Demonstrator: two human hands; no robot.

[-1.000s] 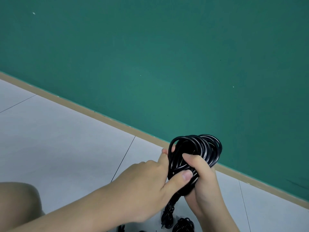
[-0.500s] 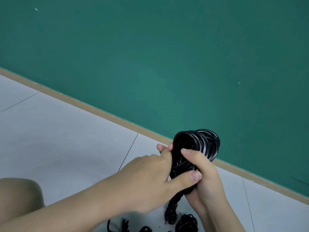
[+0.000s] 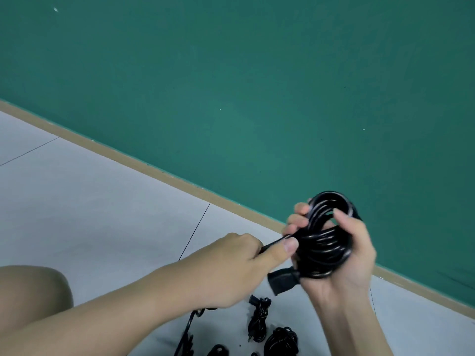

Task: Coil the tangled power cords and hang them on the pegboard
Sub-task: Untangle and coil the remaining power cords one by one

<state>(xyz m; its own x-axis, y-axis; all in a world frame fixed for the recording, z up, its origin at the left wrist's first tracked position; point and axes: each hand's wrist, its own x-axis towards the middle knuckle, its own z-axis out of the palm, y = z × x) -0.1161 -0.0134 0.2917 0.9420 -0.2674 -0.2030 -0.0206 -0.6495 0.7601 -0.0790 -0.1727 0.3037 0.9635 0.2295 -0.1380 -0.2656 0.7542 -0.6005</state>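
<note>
A black power cord coil sits in my right hand, whose fingers and thumb wrap around its loops. A black plug hangs from the coil's lower left. My left hand pinches a strand of the same cord just left of the coil, pulled taut between thumb and fingers. More black cords lie on the floor below: a bundled one, a small coil and a loose strand. No pegboard is in view.
A green wall with a tan baseboard runs diagonally behind the hands. Light grey floor tiles spread to the left. My bare knee shows at lower left.
My left hand has pulled away leftward from the coil, drawing a strand out taut. My right hand turned the coil so the loops face me and the plug shows.
</note>
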